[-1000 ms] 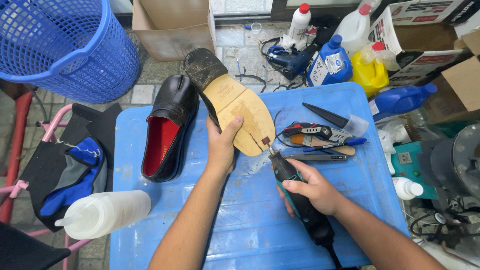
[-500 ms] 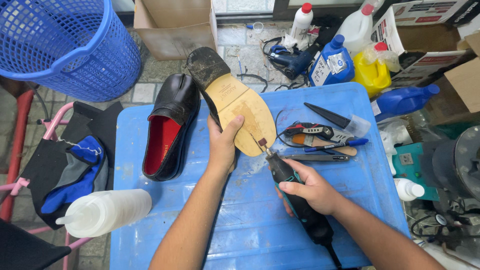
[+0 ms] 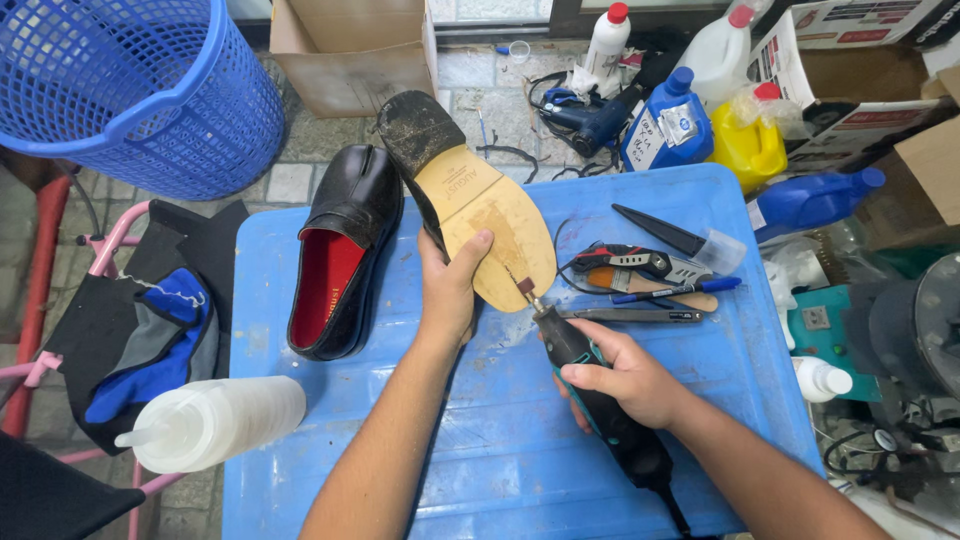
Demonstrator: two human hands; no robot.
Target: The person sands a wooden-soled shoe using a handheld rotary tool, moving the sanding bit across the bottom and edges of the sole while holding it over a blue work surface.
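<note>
Two black shoes [image 3: 345, 255] [image 3: 470, 195]; one rotary tool [image 3: 600, 395]; one blue basket [image 3: 140, 90]; one white squeeze bottle [image 3: 215, 422]; two cardboard boxes [image 3: 350, 50] [image 3: 930, 160].

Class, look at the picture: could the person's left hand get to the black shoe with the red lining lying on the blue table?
Probably not at once: the left hand grips the upturned shoe. The black shoe lies close beside it with nothing between, so freeing the hand would do.
</note>
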